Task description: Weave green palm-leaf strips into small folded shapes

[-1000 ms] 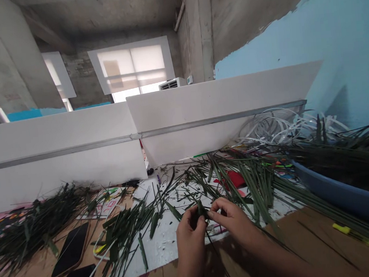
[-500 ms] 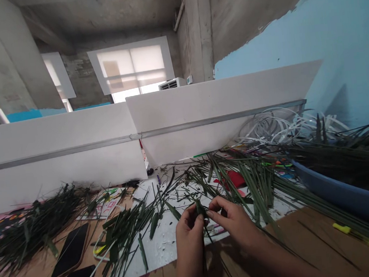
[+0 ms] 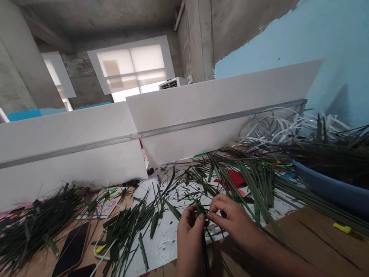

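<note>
My left hand [image 3: 190,227] is closed on a small piece of folded or woven green leaf [image 3: 199,206], held upright between thumb and fingers over the table's near part. Thin leaf strips hang down from it below my fingers. On its right side, my right hand [image 3: 228,215] pinches at the same piece, thumb and index finger meeting at its edge; the exact strand between them is too small to make out. Loose green leaves [image 3: 256,179] lie just beyond my right hand, and cut leaf pieces [image 3: 127,226] lie to the left of my hands.
A blue basin [image 3: 335,185] full of long leaves stands at right. Two phones [image 3: 71,249] and a white cable [image 3: 98,273] lie at left, near a dark leaf heap [image 3: 45,221]. A yellow tool [image 3: 342,228] rests on cardboard [image 3: 298,236]. White panels [image 3: 207,105] edge the back.
Both hands stay in nearly the same place. The leaf piece is tilted slightly differently, and my right fingers have shifted a little against it.
</note>
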Demonstrator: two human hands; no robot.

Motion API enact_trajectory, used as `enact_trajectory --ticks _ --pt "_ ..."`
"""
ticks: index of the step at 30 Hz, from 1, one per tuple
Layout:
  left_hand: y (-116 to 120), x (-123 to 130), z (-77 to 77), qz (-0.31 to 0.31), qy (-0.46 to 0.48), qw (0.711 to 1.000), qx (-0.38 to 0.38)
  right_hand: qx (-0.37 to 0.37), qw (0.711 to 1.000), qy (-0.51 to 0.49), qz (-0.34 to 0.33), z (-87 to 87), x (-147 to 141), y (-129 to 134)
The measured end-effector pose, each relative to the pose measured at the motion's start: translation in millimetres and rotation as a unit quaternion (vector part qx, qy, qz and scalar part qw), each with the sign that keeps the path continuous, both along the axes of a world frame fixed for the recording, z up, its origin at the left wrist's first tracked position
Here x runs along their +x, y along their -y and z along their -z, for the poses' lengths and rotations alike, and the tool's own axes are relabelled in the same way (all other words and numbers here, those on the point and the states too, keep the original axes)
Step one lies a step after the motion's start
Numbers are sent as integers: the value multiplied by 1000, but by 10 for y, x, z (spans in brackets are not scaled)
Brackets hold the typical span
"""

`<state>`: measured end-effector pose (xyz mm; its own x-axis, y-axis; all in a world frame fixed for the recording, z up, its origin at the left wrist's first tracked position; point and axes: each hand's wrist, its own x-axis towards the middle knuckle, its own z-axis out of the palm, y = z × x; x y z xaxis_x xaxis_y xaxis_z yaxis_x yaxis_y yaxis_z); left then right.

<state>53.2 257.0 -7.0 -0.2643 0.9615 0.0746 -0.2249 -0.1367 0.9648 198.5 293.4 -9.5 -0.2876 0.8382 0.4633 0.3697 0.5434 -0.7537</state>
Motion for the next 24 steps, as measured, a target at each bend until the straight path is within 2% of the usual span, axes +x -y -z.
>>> enact_trajectory --ticks 4,7,16,24 --pt "-21 -43 25 13 -38 999 -4 14 999 -3 -36 -75 -7 64" --pt "-31 -76 38 20 -22 1000 0 11 999 -3 -49 -108 1 91" --pt "-20 -102 2 22 -41 999 26 -13 998 8 -67 -82 10 56" --pt "2 -87 -34 -12 -60 998 30 -45 993 -25 -105 -52 23 18"
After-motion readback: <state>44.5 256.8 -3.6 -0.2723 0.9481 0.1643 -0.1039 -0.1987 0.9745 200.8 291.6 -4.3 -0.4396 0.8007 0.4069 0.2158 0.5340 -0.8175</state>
